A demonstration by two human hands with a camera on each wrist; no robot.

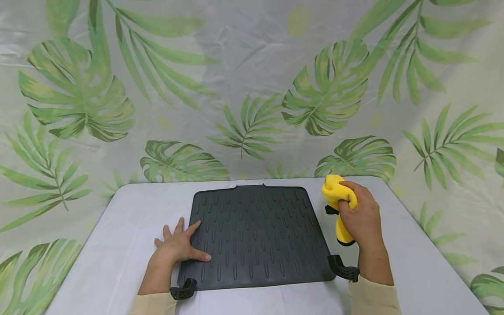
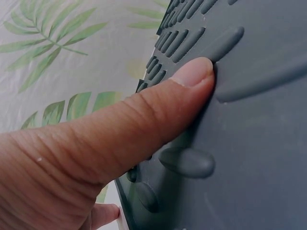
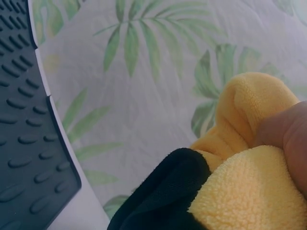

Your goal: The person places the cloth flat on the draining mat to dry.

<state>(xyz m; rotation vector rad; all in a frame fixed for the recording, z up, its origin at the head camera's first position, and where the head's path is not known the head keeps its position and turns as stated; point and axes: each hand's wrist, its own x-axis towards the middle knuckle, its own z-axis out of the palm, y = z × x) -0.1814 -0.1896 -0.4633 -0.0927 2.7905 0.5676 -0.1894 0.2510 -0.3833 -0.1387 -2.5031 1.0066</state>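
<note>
A dark grey ribbed rubber mat [image 1: 252, 236] lies flat on the white table, its surface covered in raised oval ridges. My left hand [image 1: 177, 245] rests with spread fingers over the mat's left edge. In the left wrist view the thumb [image 2: 158, 110] presses on the mat [image 2: 259, 143] beside a ridge. Right of the mat, my right hand [image 1: 362, 214] grips a bunched yellow cloth [image 1: 338, 192] with dark edging. The right wrist view shows the fluffy cloth [image 3: 249, 191] folded in the fingers, apart from the mat [image 3: 33, 143]; most of that hand is out of frame.
The white table [image 1: 138, 218] extends on both sides of the mat. Behind it hangs a pale curtain [image 1: 252, 78] printed with green leaves. Black wrist mounts [image 1: 342, 267] sit at both sleeves, near the mat's lower corners.
</note>
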